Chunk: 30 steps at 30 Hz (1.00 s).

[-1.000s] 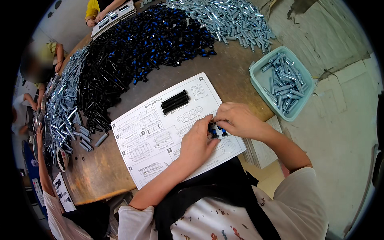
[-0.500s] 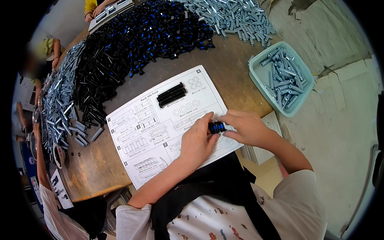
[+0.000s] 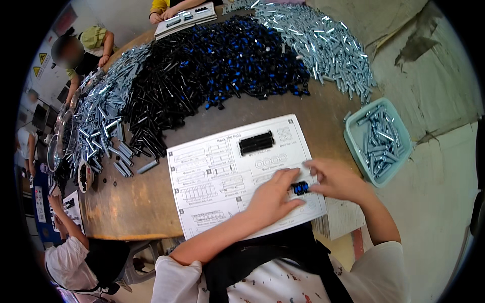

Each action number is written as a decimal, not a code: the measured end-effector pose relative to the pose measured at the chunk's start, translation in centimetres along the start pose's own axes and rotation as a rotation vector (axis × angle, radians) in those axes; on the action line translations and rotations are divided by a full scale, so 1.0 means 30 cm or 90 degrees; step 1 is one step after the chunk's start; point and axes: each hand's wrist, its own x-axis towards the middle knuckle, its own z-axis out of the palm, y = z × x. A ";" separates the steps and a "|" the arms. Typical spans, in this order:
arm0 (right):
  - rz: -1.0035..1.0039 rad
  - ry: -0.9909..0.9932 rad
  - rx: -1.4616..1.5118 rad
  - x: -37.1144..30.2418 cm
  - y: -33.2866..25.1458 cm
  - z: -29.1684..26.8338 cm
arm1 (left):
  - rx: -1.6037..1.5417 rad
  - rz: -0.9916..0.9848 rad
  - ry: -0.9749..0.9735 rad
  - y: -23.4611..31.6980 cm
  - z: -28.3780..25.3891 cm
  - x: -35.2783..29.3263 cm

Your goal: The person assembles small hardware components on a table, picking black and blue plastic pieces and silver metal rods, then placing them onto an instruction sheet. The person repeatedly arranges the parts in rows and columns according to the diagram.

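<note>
A brown worktable [image 3: 116, 212] carries a printed sheet [image 3: 298, 151], where long black bolts [image 3: 256, 143] lie side by side, probably to keep them orderly. Blue-and-black pieces [image 3: 300, 188] sit bunched near its right edge; the left hand [image 3: 273, 202] spreads thumb and fingers beside them, perhaps fencing them, and the right hand [image 3: 336, 181] holds its fingers parted, contact unclear

Worn brown table [image 3: 126, 212] carried heaps in an arc: silver parts [image 3: 108, 96] at left, then black bolts [image 3: 161, 93], black-and-blue pieces [image 3: 230, 63], silver tubes [image 3: 326, 50] far right. Nearer lay printed sheet [image 3: 217, 177], two small dark rings [image 3: 104, 180], stray silver cylinder [image 3: 147, 167]. Pale green tub [image 3: 355, 135] stood at right edge.
</note>
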 end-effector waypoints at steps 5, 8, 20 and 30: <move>-0.128 0.204 -0.128 0.286 0.028 -0.103 | 0.175 -0.009 0.185 -0.184 -0.304 0.208; -0.208 0.284 -0.195 0.531 0.098 -0.055 | 0.427 -0.059 0.271 -0.402 -0.452 0.340; -0.007 0.271 -0.506 0.875 0.045 0.062 | 0.454 -0.159 0.214 -0.516 -0.522 0.413; -0.180 0.219 -0.182 0.675 -0.204 0.143 | 0.135 -0.159 0.127 -0.320 -0.624 0.033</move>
